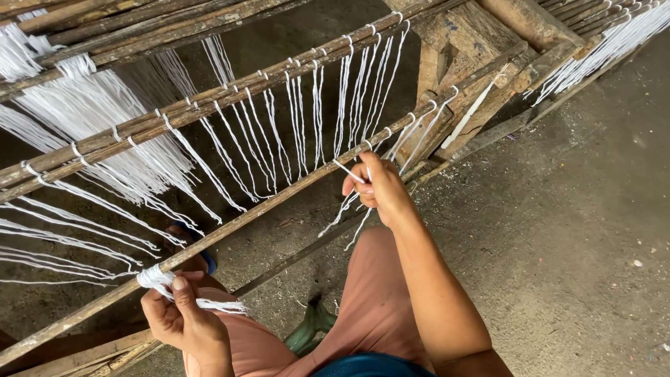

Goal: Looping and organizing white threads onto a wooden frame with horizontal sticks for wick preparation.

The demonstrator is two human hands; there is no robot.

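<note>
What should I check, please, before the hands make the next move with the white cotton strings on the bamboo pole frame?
1. Left hand grips the bundle of white cotton strings at the long front bamboo pole: ok.
2. Right hand pinches one thin white string near the same pole: ok.
3. Loose string ends hang free below the right hand, not caught on anything: ok.
4. Hanging white strings between the upper poles and the front pole lie separate, not crossed: cannot tell.
5. Knot under the right fingers is finished: cannot tell.
</note>
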